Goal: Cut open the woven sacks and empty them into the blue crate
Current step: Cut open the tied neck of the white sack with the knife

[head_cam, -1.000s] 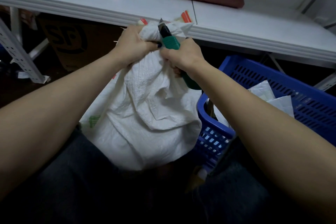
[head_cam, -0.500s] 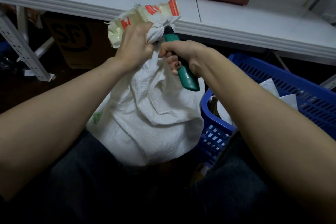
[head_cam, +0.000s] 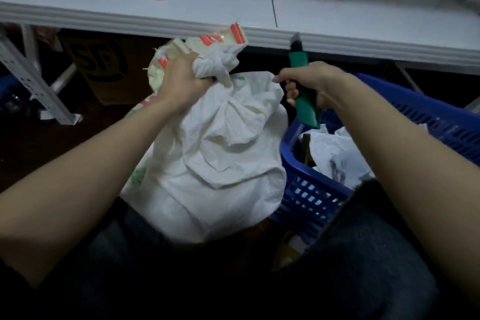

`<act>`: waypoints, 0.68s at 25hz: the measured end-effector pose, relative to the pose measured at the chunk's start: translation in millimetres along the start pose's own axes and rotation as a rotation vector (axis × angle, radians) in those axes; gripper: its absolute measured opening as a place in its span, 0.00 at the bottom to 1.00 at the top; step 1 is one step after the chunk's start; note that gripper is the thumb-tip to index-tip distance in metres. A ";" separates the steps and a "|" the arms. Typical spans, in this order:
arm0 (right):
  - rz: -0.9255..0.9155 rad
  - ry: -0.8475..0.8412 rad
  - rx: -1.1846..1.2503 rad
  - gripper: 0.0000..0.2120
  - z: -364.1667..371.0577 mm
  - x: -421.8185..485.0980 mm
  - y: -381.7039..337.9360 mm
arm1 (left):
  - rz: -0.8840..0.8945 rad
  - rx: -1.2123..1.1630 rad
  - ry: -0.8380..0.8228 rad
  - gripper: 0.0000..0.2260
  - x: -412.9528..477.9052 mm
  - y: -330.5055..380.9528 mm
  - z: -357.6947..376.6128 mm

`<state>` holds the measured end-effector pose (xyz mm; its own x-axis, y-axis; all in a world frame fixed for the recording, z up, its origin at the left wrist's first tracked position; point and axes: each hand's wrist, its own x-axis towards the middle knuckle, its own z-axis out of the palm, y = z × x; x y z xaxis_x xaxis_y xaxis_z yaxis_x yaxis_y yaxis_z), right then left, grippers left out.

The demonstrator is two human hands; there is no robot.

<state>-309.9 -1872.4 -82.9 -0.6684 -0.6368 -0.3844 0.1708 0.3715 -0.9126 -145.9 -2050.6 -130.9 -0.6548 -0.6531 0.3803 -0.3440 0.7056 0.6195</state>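
Centrally, one white woven sack (head_cam: 220, 163) was recorded at mid-frame, its bunched neck clamped in the left hand (head_cam: 181, 83). A green-handled knife (head_cam: 306, 109) was gripped in the right hand (head_cam: 315, 82), blade upward and apart from the sack. The blue crate (head_cam: 306, 189), partly filled, was noted at lower right, just beside the sack.

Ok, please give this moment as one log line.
left hand: grips sack neck | right hand: holds knife, off sack | crate: beside sack
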 end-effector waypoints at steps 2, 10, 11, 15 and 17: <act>0.018 0.005 -0.129 0.13 22.2 0.4 -2.5 | -0.031 0.004 0.004 0.18 4.9 4.1 1.0; 0.013 -0.041 -0.098 0.08 45.0 6.0 -1.2 | -0.094 -0.025 -0.041 0.18 12.5 14.1 2.8; 0.004 -0.052 -0.094 0.07 48.4 6.1 -4.6 | -0.096 -0.030 -0.039 0.18 13.7 14.8 1.0; -0.037 -0.081 -0.032 0.03 53.6 14.0 -22.1 | -0.129 -0.071 -0.006 0.19 21.5 10.5 -4.7; -0.085 -0.036 -0.011 0.05 50.6 25.7 -33.9 | -0.150 -0.097 0.011 0.19 25.8 7.3 -7.4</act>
<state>-296.2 -1935.6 -68.9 -0.6540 -0.6900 -0.3101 0.1064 0.3219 -0.9408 -160.3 -2064.3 -111.5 -0.5935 -0.7523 0.2862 -0.3701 0.5708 0.7329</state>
